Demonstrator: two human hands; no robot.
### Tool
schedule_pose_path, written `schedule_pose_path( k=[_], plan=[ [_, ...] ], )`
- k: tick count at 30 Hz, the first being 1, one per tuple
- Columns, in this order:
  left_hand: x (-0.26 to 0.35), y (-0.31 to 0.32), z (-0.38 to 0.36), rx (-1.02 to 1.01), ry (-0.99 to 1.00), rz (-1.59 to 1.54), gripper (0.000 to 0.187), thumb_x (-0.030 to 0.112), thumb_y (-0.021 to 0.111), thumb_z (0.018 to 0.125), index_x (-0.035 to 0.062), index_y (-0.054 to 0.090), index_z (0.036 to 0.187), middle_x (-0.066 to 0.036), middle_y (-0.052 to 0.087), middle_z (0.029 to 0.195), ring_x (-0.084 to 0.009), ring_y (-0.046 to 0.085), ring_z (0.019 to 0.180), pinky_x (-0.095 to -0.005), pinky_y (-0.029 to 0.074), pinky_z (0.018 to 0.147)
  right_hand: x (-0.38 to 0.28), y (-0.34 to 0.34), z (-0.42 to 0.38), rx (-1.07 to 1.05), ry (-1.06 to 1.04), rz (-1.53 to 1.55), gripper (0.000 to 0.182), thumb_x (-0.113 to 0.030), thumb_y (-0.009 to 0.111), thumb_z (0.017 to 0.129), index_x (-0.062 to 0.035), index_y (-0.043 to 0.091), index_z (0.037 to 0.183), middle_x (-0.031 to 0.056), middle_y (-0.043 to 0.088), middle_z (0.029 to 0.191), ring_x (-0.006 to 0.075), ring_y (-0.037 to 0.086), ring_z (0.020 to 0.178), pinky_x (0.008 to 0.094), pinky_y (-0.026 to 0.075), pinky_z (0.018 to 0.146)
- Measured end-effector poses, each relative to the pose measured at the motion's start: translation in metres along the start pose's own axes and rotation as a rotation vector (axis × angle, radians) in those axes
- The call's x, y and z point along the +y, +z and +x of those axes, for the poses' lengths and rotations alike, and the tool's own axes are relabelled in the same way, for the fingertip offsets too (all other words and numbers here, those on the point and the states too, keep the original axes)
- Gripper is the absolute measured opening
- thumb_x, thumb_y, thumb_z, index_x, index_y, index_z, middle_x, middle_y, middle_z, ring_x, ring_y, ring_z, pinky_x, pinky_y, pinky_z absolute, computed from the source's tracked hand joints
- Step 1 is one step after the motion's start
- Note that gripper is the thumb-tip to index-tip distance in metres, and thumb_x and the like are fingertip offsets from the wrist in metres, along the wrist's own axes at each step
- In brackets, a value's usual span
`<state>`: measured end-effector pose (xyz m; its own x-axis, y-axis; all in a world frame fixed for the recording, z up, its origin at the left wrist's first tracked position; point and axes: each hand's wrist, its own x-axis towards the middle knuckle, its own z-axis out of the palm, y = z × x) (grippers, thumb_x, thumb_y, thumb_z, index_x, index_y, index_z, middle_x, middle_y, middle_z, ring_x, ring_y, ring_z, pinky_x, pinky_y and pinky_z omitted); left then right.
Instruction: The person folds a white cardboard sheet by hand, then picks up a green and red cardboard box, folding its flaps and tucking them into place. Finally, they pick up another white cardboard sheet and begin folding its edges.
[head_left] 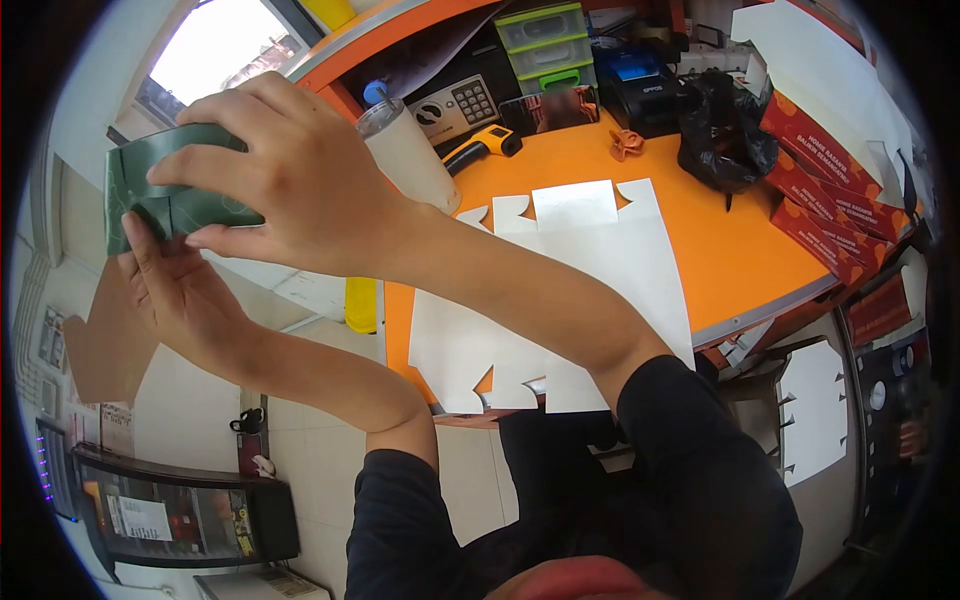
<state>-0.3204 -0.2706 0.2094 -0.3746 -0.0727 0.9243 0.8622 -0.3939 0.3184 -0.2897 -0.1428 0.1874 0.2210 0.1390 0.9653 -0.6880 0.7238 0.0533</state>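
Note:
A green patterned folded piece [125, 190], box-like, is held up at the upper left, away from the orange table [725, 260]. My right hand [275, 175] grips it from above, its fingers spread over the green face. Below it, my left hand [180, 290] supports the lower edge, thumb against the green surface. Part of the piece is hidden behind the fingers. A flat white die-cut sheet [600, 270] with notched tabs lies on the table under my right forearm.
Behind the sheet are a white bottle [405, 150], a yellow-black thermometer gun [483, 148], a safe [455, 105], a phone [550, 108] and a black printer [640, 85]. A black plastic bag [725, 140] and red boxes [825, 190] stand at the right.

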Motion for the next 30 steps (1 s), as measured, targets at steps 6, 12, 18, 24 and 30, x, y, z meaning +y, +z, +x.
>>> schedule_pose_path(
  k=[6, 12, 18, 24, 30],
  plan=[
    [-0.004, 0.001, 0.002, -0.042, -0.016, -0.017, 0.023, 0.017, 0.052, 0.09, -0.0053, 0.056, 0.09, -0.013, 0.063, 0.084, -0.0125, 0.06, 0.076, -0.022, 0.045, 0.07, 0.002, 0.003, 0.001, 0.061, -0.033, -0.033, 0.035, -0.029, 0.076, 0.056, -0.0207, 0.065, 0.089, 0.0035, 0.052, 0.102, 0.0234, 0.049, 0.093, 0.0382, 0.043, 0.074],
    [-0.006, 0.0, 0.004, -0.048, -0.021, 0.021, 0.023, 0.017, 0.051, 0.09, -0.0046, 0.057, 0.091, -0.013, 0.063, 0.085, -0.0136, 0.059, 0.078, -0.0225, 0.045, 0.072, 0.005, 0.001, 0.001, 0.058, -0.062, -0.053, 0.032, -0.029, 0.076, 0.056, -0.0208, 0.066, 0.086, 0.0029, 0.052, 0.101, 0.0231, 0.048, 0.092, 0.038, 0.043, 0.073],
    [-0.004, -0.024, 0.013, -0.115, -0.259, -0.361, 0.032, 0.023, 0.043, 0.093, -0.0042, 0.053, 0.107, -0.014, 0.062, 0.093, -0.016, 0.057, 0.088, -0.0305, 0.043, 0.081, -0.001, 0.001, 0.002, 0.039, -0.055, -0.025, 0.026, -0.027, 0.075, 0.056, -0.0195, 0.067, 0.08, 0.0027, 0.053, 0.099, 0.0233, 0.048, 0.091, 0.0369, 0.044, 0.074],
    [0.001, -0.01, 0.004, -0.146, -0.258, -0.343, 0.035, 0.025, 0.043, 0.093, -0.0054, 0.051, 0.11, -0.014, 0.057, 0.107, -0.0174, 0.056, 0.094, -0.0295, 0.044, 0.082, -0.003, -0.002, 0.003, 0.07, -0.101, -0.041, 0.026, -0.026, 0.075, 0.055, -0.0183, 0.066, 0.078, 0.0021, 0.055, 0.097, 0.0234, 0.049, 0.09, 0.0324, 0.047, 0.07],
    [-0.004, 0.001, 0.006, -0.028, -0.157, -0.279, 0.034, 0.025, 0.046, 0.092, -0.0049, 0.052, 0.107, -0.014, 0.058, 0.1, -0.0168, 0.057, 0.09, -0.0277, 0.046, 0.079, -0.006, -0.004, 0.007, 0.112, -0.106, -0.039, 0.025, -0.025, 0.075, 0.053, -0.0168, 0.065, 0.074, 0.0015, 0.055, 0.096, 0.023, 0.05, 0.093, 0.0322, 0.049, 0.07]
  ],
)
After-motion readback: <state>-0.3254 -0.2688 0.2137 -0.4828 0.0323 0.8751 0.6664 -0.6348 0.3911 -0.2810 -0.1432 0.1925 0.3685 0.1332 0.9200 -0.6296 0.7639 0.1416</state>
